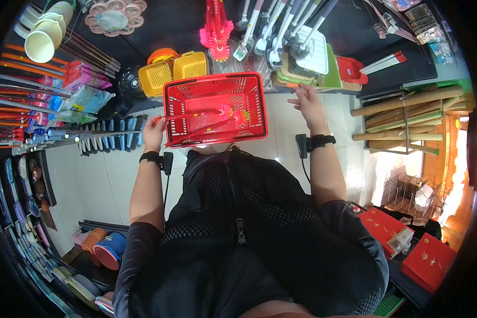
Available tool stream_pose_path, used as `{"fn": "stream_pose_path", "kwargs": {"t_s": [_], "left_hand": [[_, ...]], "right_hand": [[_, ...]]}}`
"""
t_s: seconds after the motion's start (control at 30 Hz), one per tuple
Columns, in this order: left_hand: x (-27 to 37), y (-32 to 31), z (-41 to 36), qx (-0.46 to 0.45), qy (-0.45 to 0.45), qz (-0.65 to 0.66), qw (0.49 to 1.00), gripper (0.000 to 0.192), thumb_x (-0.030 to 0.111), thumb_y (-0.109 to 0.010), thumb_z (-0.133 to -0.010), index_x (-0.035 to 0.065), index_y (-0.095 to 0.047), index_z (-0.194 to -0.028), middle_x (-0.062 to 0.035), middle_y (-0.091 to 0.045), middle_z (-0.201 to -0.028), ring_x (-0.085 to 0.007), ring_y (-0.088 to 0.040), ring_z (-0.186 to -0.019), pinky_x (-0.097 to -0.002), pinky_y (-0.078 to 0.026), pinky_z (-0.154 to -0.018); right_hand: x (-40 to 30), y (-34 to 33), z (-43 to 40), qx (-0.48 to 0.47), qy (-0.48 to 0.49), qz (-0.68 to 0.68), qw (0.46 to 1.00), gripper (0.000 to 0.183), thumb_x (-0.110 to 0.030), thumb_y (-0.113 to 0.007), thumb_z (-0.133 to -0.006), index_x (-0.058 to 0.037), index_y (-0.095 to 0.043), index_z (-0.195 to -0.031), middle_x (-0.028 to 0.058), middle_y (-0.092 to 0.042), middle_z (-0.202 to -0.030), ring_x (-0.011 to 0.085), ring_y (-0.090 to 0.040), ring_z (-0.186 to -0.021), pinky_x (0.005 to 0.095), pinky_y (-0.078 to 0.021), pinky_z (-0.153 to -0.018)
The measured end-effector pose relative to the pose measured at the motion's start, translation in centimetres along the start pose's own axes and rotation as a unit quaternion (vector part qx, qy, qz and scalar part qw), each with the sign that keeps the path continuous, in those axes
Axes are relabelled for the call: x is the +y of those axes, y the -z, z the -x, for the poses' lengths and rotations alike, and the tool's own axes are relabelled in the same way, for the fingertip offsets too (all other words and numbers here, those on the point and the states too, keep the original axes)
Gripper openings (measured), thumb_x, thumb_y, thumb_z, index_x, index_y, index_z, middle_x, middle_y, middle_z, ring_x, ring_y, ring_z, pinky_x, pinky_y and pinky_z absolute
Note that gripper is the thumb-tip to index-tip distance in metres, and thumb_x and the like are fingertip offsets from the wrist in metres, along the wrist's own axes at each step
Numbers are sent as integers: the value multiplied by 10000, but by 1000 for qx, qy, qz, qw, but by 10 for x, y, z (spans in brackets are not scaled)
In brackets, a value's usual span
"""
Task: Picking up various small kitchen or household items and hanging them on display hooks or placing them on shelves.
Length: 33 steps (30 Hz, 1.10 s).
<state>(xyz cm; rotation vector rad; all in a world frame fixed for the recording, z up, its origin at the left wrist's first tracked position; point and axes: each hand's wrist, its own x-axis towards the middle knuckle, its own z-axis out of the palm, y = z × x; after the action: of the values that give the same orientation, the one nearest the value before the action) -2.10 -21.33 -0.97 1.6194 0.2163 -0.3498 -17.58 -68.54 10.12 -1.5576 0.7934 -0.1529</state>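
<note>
A red plastic shopping basket [215, 140] stands before me on the floor. Inside it is a red-handled brush [194, 132] with pink and yellow-green bristles. At the basket's left rim, my left hand [154, 129] pinches the handle end of a second such brush [190, 115], whose head lies over the basket beside the first. My right hand [308, 104] is to the right of the basket, fingers apart and pointing toward the shelf. Close to its fingertips is a small orange object [292, 85]; whether they touch cannot be told.
Ahead hang more red brushes [218, 35] and long-handled brushes [280, 33], above yellow plastic baskets [156, 77] and a red dustpan [350, 70]. Broom and mop handles [31, 97] jut in from the left. Rolled mats [409, 103] fill a rack at right. Plastic buckets [109, 250] stand behind left.
</note>
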Motion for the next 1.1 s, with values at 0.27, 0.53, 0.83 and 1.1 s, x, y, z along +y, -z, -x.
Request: {"fn": "stream_pose_path", "kwargs": {"t_s": [0.27,0.53,0.83,1.1], "left_hand": [[106,-17,10,17,-192,-13,981,232,78,-633,-887,-8,-583,-1097,-58,-655,-931,-115,-627,-824,-232,-493,-730],[234,-32,59,-45,-308,-11,950,234,19,-604,-894,-37,-559,-1117,-101,-662,-996,-133,-636,-869,-250,-505,-797],[315,-100,132,-171,-515,-208,814,266,96,-737,-747,13,-655,-985,-99,-704,-929,-223,-676,-857,-307,-511,-766],[333,-133,149,-219,-639,-270,686,272,148,-745,-720,56,-671,-965,-95,-686,-921,-270,-668,-813,-333,-525,-696]], "right_hand": [[-19,1,3,-42,18,-39,998,419,-244,-539,-954,-76,-416,-1316,35,-598,-1169,156,-656,-874,257,-450,-717],[-70,-7,24,-101,38,-61,992,378,-215,-526,-959,-80,-438,-1300,55,-612,-1183,159,-644,-922,257,-455,-763],[-151,-66,65,-387,229,-15,893,402,-19,-600,-890,-14,-500,-1279,86,-600,-1181,79,-591,-840,231,-492,-765],[-168,-98,92,-313,435,72,841,401,-67,-699,-796,-32,-573,-1175,83,-629,-930,119,-579,-680,248,-467,-586]]}}
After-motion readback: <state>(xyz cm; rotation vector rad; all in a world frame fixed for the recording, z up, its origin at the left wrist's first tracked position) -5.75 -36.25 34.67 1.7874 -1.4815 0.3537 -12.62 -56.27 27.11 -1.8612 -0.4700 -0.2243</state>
